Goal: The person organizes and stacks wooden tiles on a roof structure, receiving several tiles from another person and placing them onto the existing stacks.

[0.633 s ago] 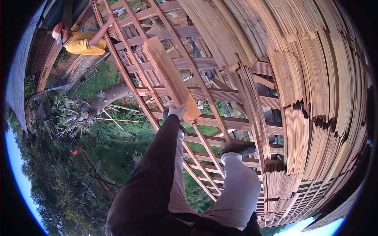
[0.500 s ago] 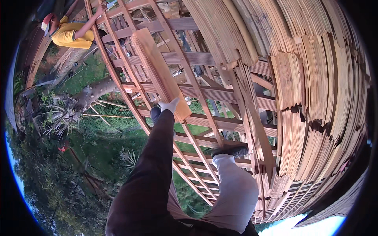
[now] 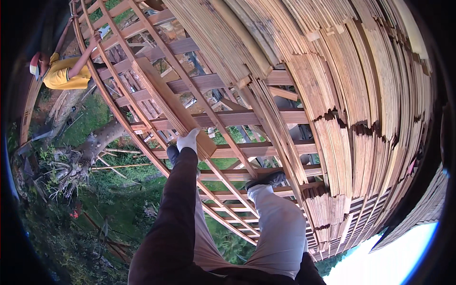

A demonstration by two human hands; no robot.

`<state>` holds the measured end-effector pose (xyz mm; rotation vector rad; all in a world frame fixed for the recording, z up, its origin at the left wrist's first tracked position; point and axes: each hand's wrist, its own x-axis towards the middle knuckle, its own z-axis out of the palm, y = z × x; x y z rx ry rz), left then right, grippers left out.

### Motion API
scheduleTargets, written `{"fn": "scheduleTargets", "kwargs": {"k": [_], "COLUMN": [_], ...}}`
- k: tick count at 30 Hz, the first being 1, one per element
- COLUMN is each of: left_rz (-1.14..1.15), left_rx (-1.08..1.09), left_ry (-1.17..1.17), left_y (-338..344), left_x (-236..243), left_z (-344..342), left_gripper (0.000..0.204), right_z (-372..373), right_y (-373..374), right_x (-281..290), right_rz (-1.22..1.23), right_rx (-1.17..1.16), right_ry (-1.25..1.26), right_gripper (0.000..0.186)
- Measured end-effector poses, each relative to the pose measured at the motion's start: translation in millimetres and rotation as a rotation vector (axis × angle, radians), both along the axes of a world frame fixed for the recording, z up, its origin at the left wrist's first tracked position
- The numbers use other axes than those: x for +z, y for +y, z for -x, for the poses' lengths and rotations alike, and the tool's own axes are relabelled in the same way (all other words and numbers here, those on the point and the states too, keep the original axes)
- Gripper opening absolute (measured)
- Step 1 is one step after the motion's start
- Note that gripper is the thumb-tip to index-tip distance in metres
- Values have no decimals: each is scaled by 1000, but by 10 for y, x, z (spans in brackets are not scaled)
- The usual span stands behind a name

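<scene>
My left hand [image 3: 189, 140], in a white glove and dark sleeve, grips the near end of a long, wide wooden board [image 3: 166, 102] by its edge. The board lies aslant over the open wooden lattice of a roof, its far end pointing up and left. Below that hand, one dark shoe [image 3: 173, 154] shows in part beside the battens. My other dark shoe [image 3: 267, 180] rests on a batten [image 3: 204, 173] to the right. My right hand is out of view.
Overlapping wooden shingles [image 3: 318, 85] cover the roof on the right. Through the lattice gaps [image 3: 228, 133] the ground shows far below. At the far left a person in a yellow shirt [image 3: 69, 73] holds the lattice edge. A tree trunk [image 3: 102, 140] and plants lie beyond the roof's left edge.
The view has shifted, so the roof appears farther left and lower. My left hand stays on the board, which shows less of its broad face. More of the person's arms are visible.
</scene>
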<state>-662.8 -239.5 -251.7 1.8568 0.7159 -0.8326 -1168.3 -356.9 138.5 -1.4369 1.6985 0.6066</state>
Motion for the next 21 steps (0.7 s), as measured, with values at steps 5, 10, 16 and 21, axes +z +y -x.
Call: {"fn": "scheduleTargets", "kwargs": {"k": [5,10,16,21], "left_rz": [389,366,207,288], "left_rx": [140,43,-141,-206], "left_ry": [85,383,453,592], "left_y": [194,614,1281,1492], "left_x": [991,2478,3633,4350], "left_z": [-206,-445,-403,-456], "left_gripper": [52,42,51,56], "right_z": [-461,-250,666,-1351], "right_y": [207,210,-295,-793], "right_x": [701,1393,1565,2082], "right_rz": [-154,-210,479,839], "right_rx": [-587,-545,-334,-550], "right_ry": [-312,62,234,-404], "right_gripper": [36,31,28,31]}}
